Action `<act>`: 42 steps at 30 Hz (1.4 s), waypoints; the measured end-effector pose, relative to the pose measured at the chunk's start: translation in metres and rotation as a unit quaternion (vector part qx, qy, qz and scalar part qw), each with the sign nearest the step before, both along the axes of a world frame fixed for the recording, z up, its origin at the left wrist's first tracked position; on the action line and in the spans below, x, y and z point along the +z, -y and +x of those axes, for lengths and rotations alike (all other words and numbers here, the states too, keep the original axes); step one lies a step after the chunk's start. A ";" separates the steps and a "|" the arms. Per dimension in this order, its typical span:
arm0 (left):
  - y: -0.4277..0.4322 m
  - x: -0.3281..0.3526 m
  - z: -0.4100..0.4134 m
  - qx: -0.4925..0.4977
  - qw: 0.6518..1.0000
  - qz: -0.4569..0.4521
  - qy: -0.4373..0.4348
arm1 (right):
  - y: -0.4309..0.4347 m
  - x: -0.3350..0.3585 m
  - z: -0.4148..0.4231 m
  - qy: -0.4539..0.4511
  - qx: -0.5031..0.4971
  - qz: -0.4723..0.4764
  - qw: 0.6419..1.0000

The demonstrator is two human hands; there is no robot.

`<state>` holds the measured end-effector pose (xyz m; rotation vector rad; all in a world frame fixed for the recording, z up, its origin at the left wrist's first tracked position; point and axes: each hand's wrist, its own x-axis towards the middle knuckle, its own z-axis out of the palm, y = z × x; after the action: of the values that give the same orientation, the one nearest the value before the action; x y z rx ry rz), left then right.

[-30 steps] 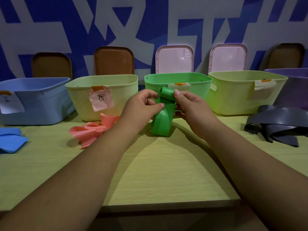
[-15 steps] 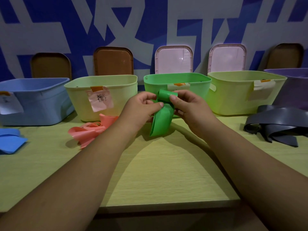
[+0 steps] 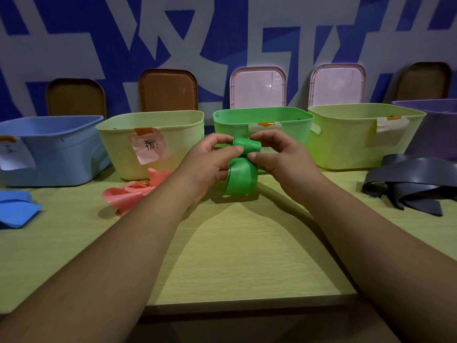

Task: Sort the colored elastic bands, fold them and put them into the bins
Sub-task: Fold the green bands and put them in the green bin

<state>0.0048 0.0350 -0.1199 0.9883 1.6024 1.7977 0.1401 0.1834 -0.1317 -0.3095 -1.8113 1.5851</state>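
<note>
Both hands hold a green elastic band [image 3: 241, 174] above the table, just in front of the green bin [image 3: 291, 120]. My left hand [image 3: 210, 162] pinches it from the left and my right hand [image 3: 282, 157] pinches it from the right. The band's top is folded into a small roll between my fingers, and a wider loop hangs below, its lower end close to the tabletop. A pink band [image 3: 131, 191] lies crumpled left of my left arm. A blue band [image 3: 14, 209] lies at the far left, and a dark grey band [image 3: 415, 186] at the far right.
A row of bins stands along the wall: blue bin [image 3: 49, 149], pale yellow bin [image 3: 178, 134] with a pink label, the green one, yellow-green bin [image 3: 351, 139], purple bin [image 3: 435, 125]. Several lids lean on the wall behind. The table's front edge [image 3: 247, 308] runs near my elbows.
The hanging part of the green band has grown shorter as its top was folded over into a tighter roll. Both hands stayed in front of the green bin.
</note>
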 end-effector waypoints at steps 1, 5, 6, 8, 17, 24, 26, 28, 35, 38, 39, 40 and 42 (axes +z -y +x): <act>0.000 0.000 0.000 0.004 1.000 0.001 0.000 | 0.000 0.000 0.000 0.002 -0.003 0.004 1.000; 0.002 -0.001 0.000 0.010 1.000 0.017 0.003 | -0.001 -0.001 0.000 0.003 0.021 -0.015 1.000; 0.002 0.000 -0.001 0.009 1.000 0.023 0.005 | -0.001 0.000 0.000 -0.004 0.038 -0.037 0.999; 0.003 0.000 -0.001 0.009 0.999 0.036 0.010 | 0.002 0.002 0.001 -0.017 0.069 -0.079 0.994; 0.001 0.000 -0.002 -0.010 0.998 0.054 0.018 | 0.005 0.000 -0.001 0.003 0.059 -0.077 0.995; 0.004 0.003 0.002 -0.014 0.999 -0.009 0.041 | 0.005 0.002 0.004 -0.010 0.092 -0.099 0.991; 0.004 0.001 0.001 -0.013 0.999 -0.018 0.032 | 0.003 0.002 0.004 -0.013 0.090 -0.100 0.991; 0.004 0.000 0.000 -0.018 0.999 -0.005 0.037 | 0.001 0.002 0.003 -0.014 0.090 -0.100 0.991; 0.004 -0.002 -0.004 -0.014 1.000 0.005 0.000 | 0.001 -0.001 -0.003 -0.005 0.067 -0.100 0.993; 0.004 -0.003 -0.004 -0.012 1.000 0.008 -0.018 | 0.000 -0.004 -0.006 0.010 0.041 -0.077 0.996; 0.004 -0.003 -0.004 -0.015 1.000 0.008 -0.017 | -0.001 -0.005 -0.006 0.008 0.037 -0.074 0.997; 0.004 -0.002 -0.005 -0.020 1.000 0.008 -0.010 | -0.003 -0.005 -0.006 0.006 0.035 -0.075 0.997; 0.004 0.000 -0.002 -0.037 0.999 0.002 0.007 | -0.005 -0.005 -0.006 -0.001 0.042 -0.083 0.996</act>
<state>0.0024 0.0306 -0.1204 1.0212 1.5353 1.7543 0.1339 0.1880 -0.1368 -0.3114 -1.7140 1.7992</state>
